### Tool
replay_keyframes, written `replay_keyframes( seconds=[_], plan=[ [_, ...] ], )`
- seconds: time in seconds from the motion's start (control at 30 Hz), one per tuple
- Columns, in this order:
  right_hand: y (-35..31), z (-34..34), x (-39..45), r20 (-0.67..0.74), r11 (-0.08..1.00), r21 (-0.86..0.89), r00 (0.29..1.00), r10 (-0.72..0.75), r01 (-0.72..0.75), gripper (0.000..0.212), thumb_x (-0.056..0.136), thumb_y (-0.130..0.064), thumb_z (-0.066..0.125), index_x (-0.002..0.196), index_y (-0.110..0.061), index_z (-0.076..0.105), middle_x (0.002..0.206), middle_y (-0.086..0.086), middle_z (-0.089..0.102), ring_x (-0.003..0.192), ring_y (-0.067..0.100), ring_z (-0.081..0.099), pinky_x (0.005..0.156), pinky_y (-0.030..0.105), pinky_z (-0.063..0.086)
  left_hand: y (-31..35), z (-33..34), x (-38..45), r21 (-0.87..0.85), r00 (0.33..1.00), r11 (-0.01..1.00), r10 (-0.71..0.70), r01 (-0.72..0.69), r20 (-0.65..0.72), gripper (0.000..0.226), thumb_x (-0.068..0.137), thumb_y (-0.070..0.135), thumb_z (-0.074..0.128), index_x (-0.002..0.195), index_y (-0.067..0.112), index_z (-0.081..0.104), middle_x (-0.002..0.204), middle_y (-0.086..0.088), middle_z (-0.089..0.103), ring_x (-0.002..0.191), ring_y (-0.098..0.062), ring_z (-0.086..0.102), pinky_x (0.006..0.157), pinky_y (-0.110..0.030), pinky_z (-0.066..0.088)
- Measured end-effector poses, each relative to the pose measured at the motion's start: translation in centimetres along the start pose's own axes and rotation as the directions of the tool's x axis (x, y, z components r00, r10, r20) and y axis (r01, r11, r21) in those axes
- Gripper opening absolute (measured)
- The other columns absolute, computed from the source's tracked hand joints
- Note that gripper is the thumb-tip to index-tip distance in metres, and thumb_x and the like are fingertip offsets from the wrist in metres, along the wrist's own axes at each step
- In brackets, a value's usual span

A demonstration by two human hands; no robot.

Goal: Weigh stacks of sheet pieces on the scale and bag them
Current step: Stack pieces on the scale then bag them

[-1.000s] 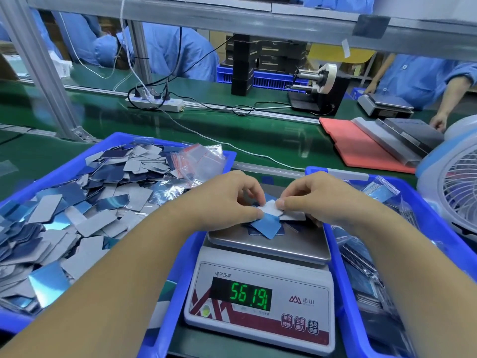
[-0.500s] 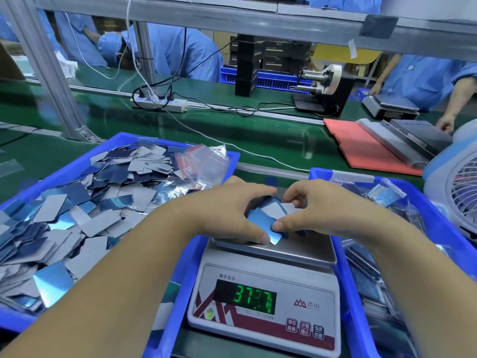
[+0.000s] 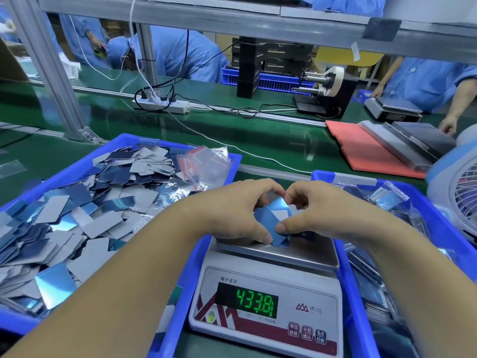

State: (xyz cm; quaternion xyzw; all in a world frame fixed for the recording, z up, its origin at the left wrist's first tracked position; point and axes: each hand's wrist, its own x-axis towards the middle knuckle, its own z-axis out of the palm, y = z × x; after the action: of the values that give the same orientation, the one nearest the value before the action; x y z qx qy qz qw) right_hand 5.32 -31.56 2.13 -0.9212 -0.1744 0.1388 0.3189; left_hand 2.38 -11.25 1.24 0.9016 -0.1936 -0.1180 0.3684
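Note:
A digital scale (image 3: 265, 301) stands in front of me, its green display reading 433.8. On its steel pan (image 3: 304, 251) lies a stack of blue and grey sheet pieces (image 3: 273, 220). My left hand (image 3: 232, 208) and my right hand (image 3: 317, 210) curl round the stack from both sides, thumbs pinching its near edge. The left blue bin (image 3: 51, 177) holds a heap of loose sheet pieces (image 3: 77, 208). Empty clear bags with red strips (image 3: 206, 164) lie at that bin's back right corner.
A blue bin (image 3: 444, 228) on the right holds filled bags. A fan (image 3: 462, 192) stands at the far right. Beyond lie a green conveyor belt (image 3: 232, 135), a power strip (image 3: 161, 104), a red pad (image 3: 361, 151) and a tape dispenser (image 3: 325, 86). People in blue coats work across the belt.
Both hands have closed in round the stack and gathered it on the pan. The display changed from 561.9 to 37.7 to 433.8.

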Motion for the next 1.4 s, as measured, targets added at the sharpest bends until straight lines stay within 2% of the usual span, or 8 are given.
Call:
replay_keyframes(
  seconds=[0.33,0.43,0.53,0.67,0.9,1.03,1.27,1.4],
  plan=[
    [-0.1,-0.4,-0.2,0.042,0.997,-0.062,0.998,-0.042,0.045,0.019,0.066,-0.054,0.080,0.079,-0.046,0.069,0.062,-0.018,0.062,0.054,-0.003,0.054,0.051,0.015,0.036,0.2,0.2,-0.4,-0.088,0.996,0.993,0.067,-0.073,-0.066,0.064,0.074,0.015,0.083,0.116,0.047,0.048,0.098,0.022,0.054,0.085,0.002,0.058,0.079,-0.024,0.054],
    [0.1,-0.3,-0.4,0.051,0.995,-0.026,0.995,-0.090,0.092,0.020,0.069,-0.051,0.078,0.082,-0.038,0.070,0.063,-0.011,0.059,0.056,0.001,0.050,0.058,0.024,0.038,0.0,0.3,-0.5,-0.149,0.994,0.984,0.089,-0.097,-0.061,0.065,0.075,0.009,0.082,0.112,0.051,0.047,0.099,0.026,0.051,0.086,0.000,0.060,0.074,-0.016,0.052],
    [0.0,-0.3,-0.4,0.032,0.988,0.049,0.989,-0.145,0.143,0.021,0.077,-0.038,0.080,0.094,-0.029,0.072,0.070,-0.012,0.063,0.062,0.005,0.054,0.064,0.032,0.044,-0.2,0.5,-0.3,-0.193,0.985,0.972,0.108,-0.132,-0.131,0.066,0.077,0.002,0.078,0.112,0.049,0.049,0.103,0.008,0.054,0.084,-0.018,0.063,0.076,-0.033,0.056],
    [-0.3,0.4,-0.2,-0.140,0.955,-0.063,0.945,-0.296,0.290,0.018,0.083,-0.029,0.077,0.098,-0.029,0.067,0.082,-0.015,0.066,0.077,0.004,0.057,0.073,0.025,0.046,-0.4,0.4,0.0,-0.227,0.962,0.955,0.136,-0.191,-0.236,0.062,0.079,-0.008,0.068,0.115,0.039,0.051,0.085,0.031,0.053,0.071,0.003,0.057,0.068,-0.017,0.051],
    [-0.4,1.8,0.2,-0.194,0.947,-0.121,0.928,-0.318,0.299,0.042,0.076,-0.033,0.081,0.107,-0.042,0.055,0.085,-0.028,0.063,0.084,-0.009,0.058,0.070,0.008,0.041,-0.6,0.9,0.2,-0.122,0.978,0.988,0.070,-0.096,-0.199,0.067,0.081,0.001,0.055,0.122,0.052,0.038,0.118,0.007,0.057,0.099,-0.013,0.062,0.085,-0.035,0.053],
    [-0.4,2.3,0.4,-0.210,0.950,-0.092,0.927,-0.312,0.299,0.042,0.077,-0.034,0.079,0.109,-0.046,0.055,0.101,-0.014,0.068,0.089,0.003,0.061,0.077,0.016,0.047,-0.3,1.0,0.2,-0.183,0.981,0.979,0.050,-0.086,-0.189,0.072,0.076,0.003,0.050,0.125,0.054,0.036,0.122,0.012,0.049,0.108,-0.003,0.058,0.092,-0.028,0.048],
    [-0.6,1.8,0.3,-0.308,0.925,-0.052,0.875,-0.373,0.376,0.040,0.078,-0.016,0.078,0.101,-0.043,0.059,0.099,-0.027,0.068,0.095,-0.007,0.061,0.080,0.007,0.043,0.3,1.5,0.5,-0.351,0.962,0.920,0.084,-0.175,-0.258,0.074,0.067,0.008,0.046,0.131,0.045,0.039,0.120,0.009,0.056,0.109,-0.008,0.062,0.094,-0.024,0.051],
    [-0.3,2.3,0.7,-0.213,0.946,-0.062,0.922,-0.324,0.318,0.039,0.078,-0.021,0.076,0.112,-0.032,0.061,0.114,-0.020,0.067,0.105,-0.001,0.061,0.093,0.022,0.048,0.0,1.7,0.7,-0.298,0.975,0.945,0.071,-0.134,-0.211,0.077,0.065,0.012,0.047,0.132,0.047,0.037,0.118,0.021,0.053,0.110,0.007,0.056,0.089,-0.009,0.044]
  ],
)
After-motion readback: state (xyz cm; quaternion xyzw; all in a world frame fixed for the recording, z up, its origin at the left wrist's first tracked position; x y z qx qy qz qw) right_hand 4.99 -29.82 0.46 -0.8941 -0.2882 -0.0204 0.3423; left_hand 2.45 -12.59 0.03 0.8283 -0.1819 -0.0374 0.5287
